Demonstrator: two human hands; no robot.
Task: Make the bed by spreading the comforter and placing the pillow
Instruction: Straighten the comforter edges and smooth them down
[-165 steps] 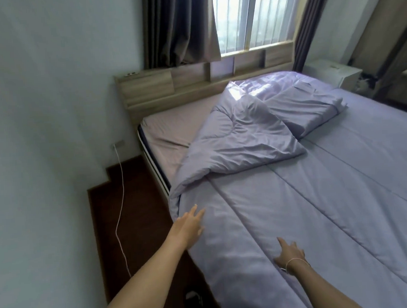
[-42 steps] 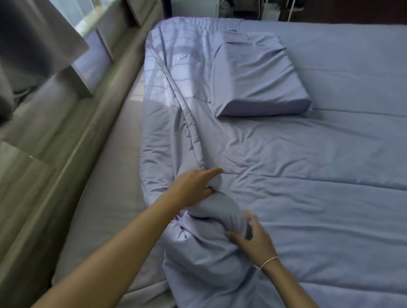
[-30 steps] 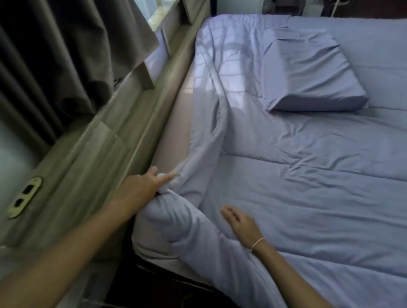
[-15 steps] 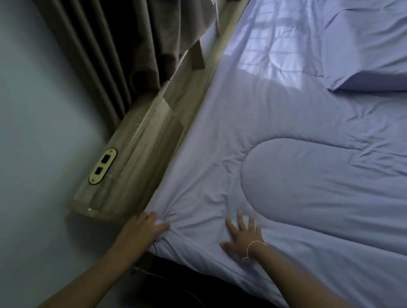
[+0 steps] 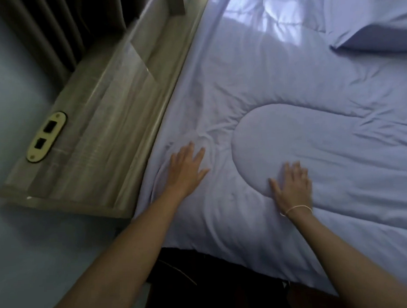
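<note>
Both grips spread flat: left hand [image 5: 185, 170], right hand [image 5: 291, 187] press comforter [image 5: 277, 97]; pushing risks bunching creases mid-frame.

Lilac comforter [image 5: 291, 129] spread flat over bed, creased at near left corner, stitched oval panel at centre. Matching pillow [image 5: 380, 24] laid far right, partly cropped.

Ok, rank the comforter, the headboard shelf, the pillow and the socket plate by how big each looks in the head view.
1. comforter
2. headboard shelf
3. pillow, cut off by the frame, so its rank is unsure
4. socket plate
</note>
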